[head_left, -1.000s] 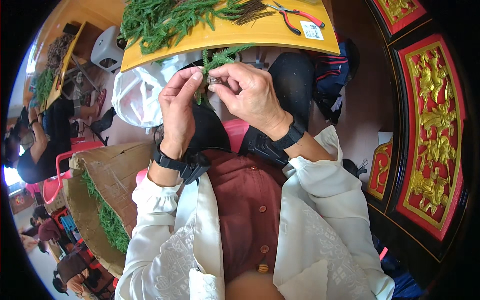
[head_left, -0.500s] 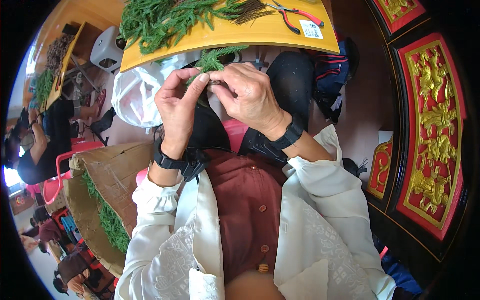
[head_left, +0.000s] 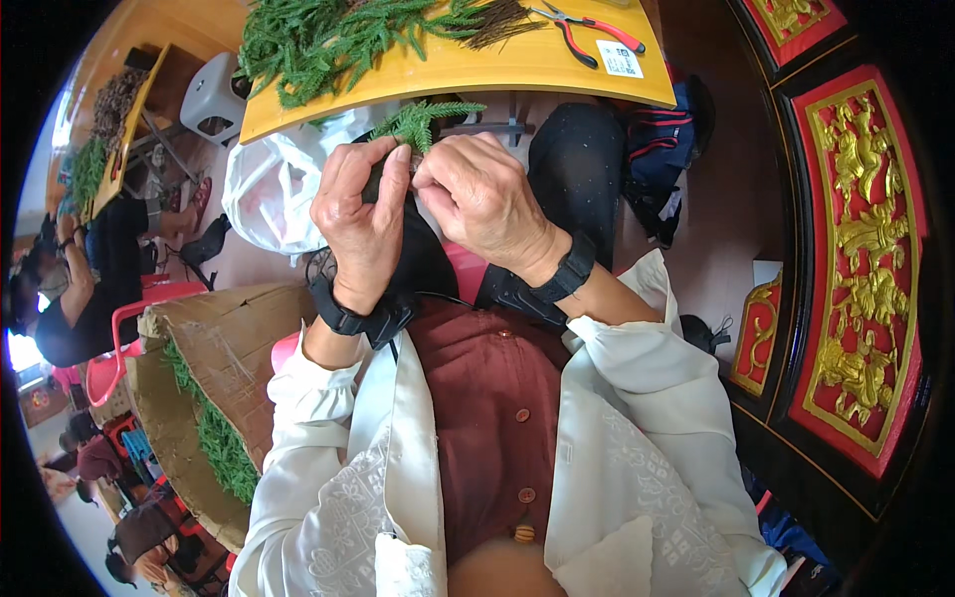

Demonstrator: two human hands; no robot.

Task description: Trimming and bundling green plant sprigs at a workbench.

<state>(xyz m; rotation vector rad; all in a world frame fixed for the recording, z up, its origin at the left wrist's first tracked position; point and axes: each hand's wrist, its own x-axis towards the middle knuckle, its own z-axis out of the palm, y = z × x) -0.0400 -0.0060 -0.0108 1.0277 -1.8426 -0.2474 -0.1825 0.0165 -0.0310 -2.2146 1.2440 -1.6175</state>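
Just off the table's near edge, a green artificial pine sprig (head_left: 423, 121) points away from me between my hands. My left hand (head_left: 360, 214) pinches its base between thumb and fingertips. Close beside it, my right hand (head_left: 487, 199) is closed with curled fingers; its thumb and forefinger pinch at the sprig's lower end, and what lies between them is mostly hidden. On the yellow table (head_left: 477, 75) ahead lie a heap of green pine sprigs (head_left: 318, 45), a bundle of thin brown stems (head_left: 497, 24) and red-handled pliers (head_left: 587, 35).
A white plastic bag (head_left: 269, 194) hangs below the table's left side. At my left stands an open cardboard box (head_left: 224, 333) with greenery (head_left: 224, 453) inside. A carved red and gold panel (head_left: 863, 259) rises on the right. Other people sit at far left.
Both hands have shifted slightly, and the right hand has turned so its knuckles face up more. The sprig has moved a little left and tilts differently.
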